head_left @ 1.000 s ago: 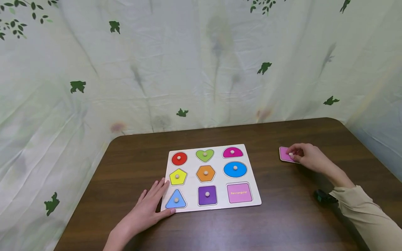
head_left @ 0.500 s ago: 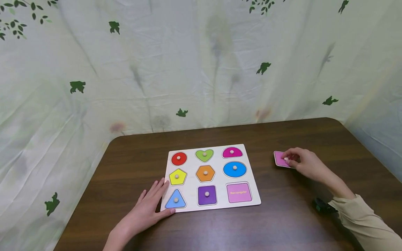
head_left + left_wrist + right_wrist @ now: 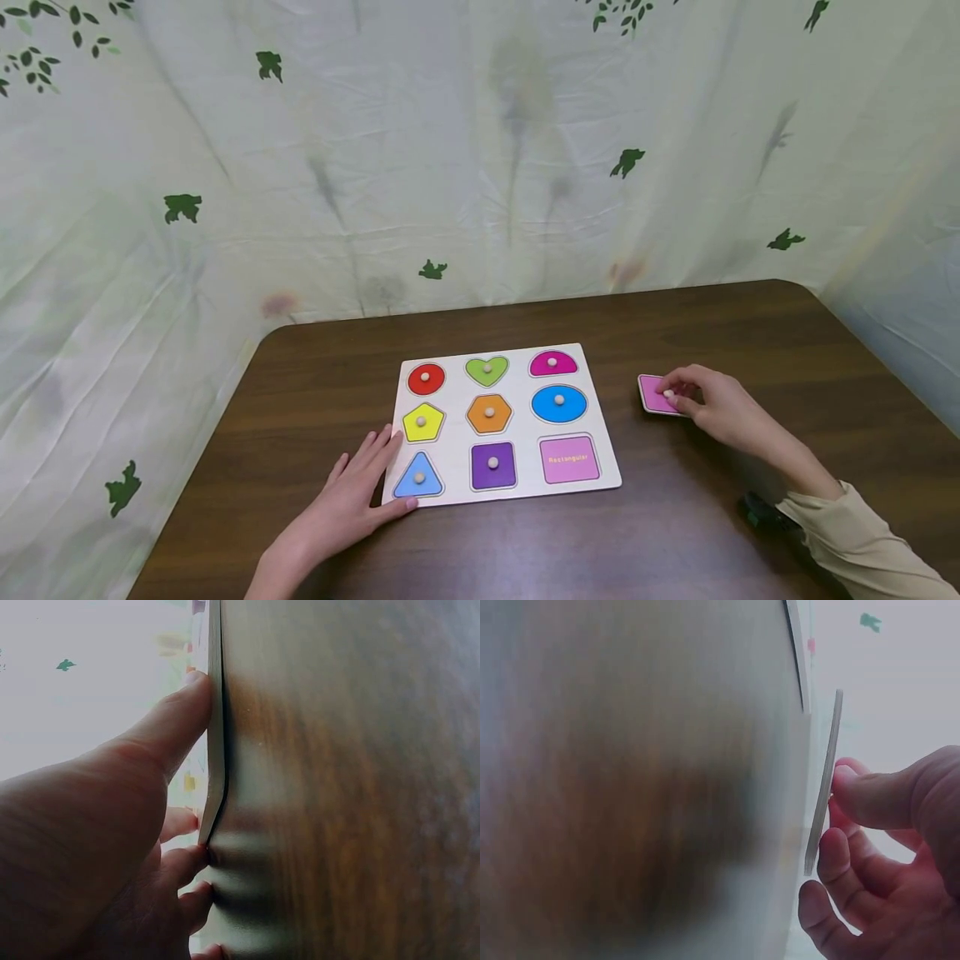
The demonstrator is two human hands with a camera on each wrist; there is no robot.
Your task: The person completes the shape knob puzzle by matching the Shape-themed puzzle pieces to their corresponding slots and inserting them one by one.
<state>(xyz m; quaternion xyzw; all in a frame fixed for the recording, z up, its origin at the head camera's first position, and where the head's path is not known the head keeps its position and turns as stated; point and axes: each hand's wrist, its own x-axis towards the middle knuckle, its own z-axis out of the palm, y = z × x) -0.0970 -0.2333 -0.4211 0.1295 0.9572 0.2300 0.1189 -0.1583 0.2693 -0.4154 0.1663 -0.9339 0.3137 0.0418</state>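
Note:
My right hand pinches the small knob of a pink rectangular puzzle piece, to the right of the board. In the right wrist view the piece appears edge-on, held off the table, thumb and fingers at its knob side. A white shape puzzle board lies flat on the table. Its lower right recess is pink and reads "Rectangular", with no piece in it. With fingers spread, my left hand rests at the board's lower left corner, thumb on the front edge and fingers along the left side.
Knobbed shapes sit in the board's other recesses, among them a red circle, a blue oval and a purple square. The brown wooden table ends at a patterned cloth hanging behind it.
My right hand has carried the pink piece left and toward me, closer to the board. The left hand and the board have stayed in place.

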